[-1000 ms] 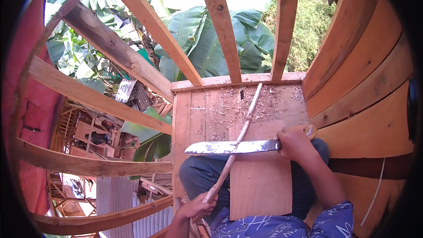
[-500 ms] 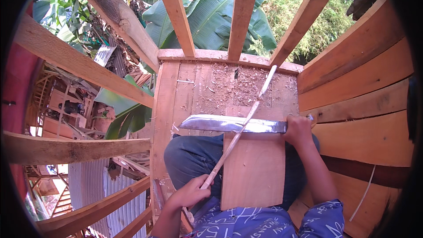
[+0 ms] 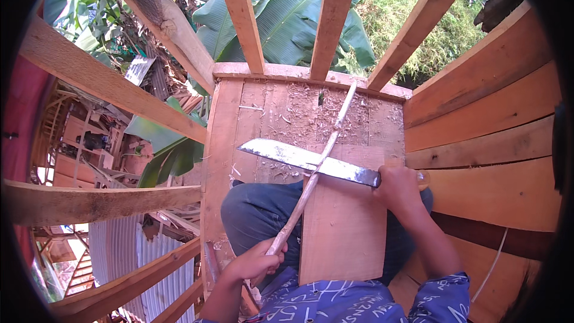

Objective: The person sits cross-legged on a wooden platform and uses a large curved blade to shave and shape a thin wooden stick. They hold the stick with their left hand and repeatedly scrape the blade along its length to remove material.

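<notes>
Head view: right hand point(image 3: 397, 186) is gripping 1 machete point(image 3: 305, 159), blade lying across 1 thin stick point(image 3: 317, 170). Left hand point(image 3: 257, 258) is clamping the stick's near end, approx. over the lap. Shavings point(image 3: 311, 113) are littering the platform point(image 3: 269, 107); judged partway, stick's far end appearing unshaved. 1 loose board point(image 3: 344, 221) underneath.

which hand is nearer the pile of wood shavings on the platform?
Right. The right hand holds the machete just below the shavings; the left hand grips the stick much lower.

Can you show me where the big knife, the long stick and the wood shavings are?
big knife point(image 3: 299, 158): head view, middle of the blade.
long stick point(image 3: 323, 158): head view, mid shaft beside the blade.
wood shavings point(image 3: 305, 110): head view, pile on the boards.
</notes>
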A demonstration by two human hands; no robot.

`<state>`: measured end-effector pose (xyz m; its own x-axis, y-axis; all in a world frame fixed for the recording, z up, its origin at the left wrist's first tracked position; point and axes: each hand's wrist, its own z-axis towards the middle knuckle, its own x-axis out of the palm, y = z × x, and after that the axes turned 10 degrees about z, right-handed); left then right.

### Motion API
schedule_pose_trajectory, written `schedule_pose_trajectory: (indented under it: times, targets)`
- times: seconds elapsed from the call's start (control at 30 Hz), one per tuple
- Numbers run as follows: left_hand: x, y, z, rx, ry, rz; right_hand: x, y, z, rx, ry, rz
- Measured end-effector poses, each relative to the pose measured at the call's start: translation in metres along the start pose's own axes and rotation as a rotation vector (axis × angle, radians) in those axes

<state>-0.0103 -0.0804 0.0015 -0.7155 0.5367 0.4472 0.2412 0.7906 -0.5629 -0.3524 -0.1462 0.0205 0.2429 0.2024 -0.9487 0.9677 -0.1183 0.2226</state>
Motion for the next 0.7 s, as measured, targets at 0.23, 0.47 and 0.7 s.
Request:
schedule_pose_trajectory:
  times: [0.23,0.47,0.7]
  targets:
    - [0.001,0.005,-0.001,0.023,-0.006,-0.096,-0.002,0.01,-0.012,0.015,0.025,0.078]
    - [0.006,-0.009,-0.004,-0.036,-0.032,-0.079,-0.019,0.01,-0.01,-0.004,0.23,0.25]
    - [0.0,-0.012,-0.004,-0.071,0.045,-0.207,-0.013,-0.001,-0.006,0.037,0.405,0.495]
